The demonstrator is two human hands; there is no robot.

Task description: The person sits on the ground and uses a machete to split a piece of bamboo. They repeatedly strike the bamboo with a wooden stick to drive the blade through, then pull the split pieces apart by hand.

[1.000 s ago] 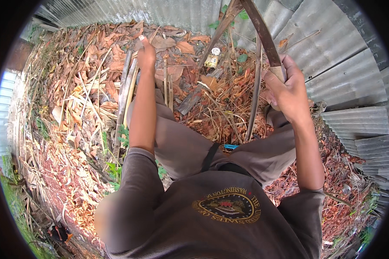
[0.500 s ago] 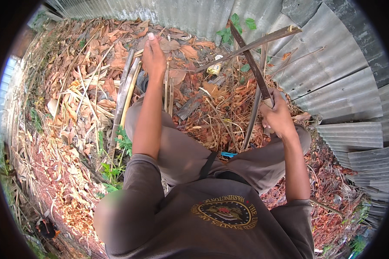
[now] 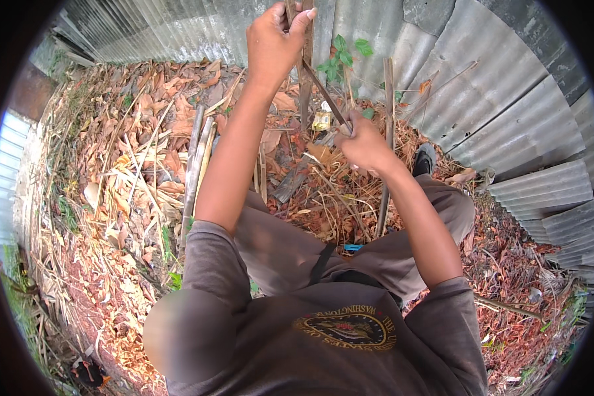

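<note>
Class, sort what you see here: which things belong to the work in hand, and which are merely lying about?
In hand:
left hand gripping an upright wooden stake
right hand holding a thin slanting stick

Lying about:
dry leaves
long poles on the ground
small yellow packet
corrugated metal fence

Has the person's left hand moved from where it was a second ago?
Yes. The left hand was down over the leaf litter; now it is raised, gripping the upright stick against the corrugated metal fence.
</note>
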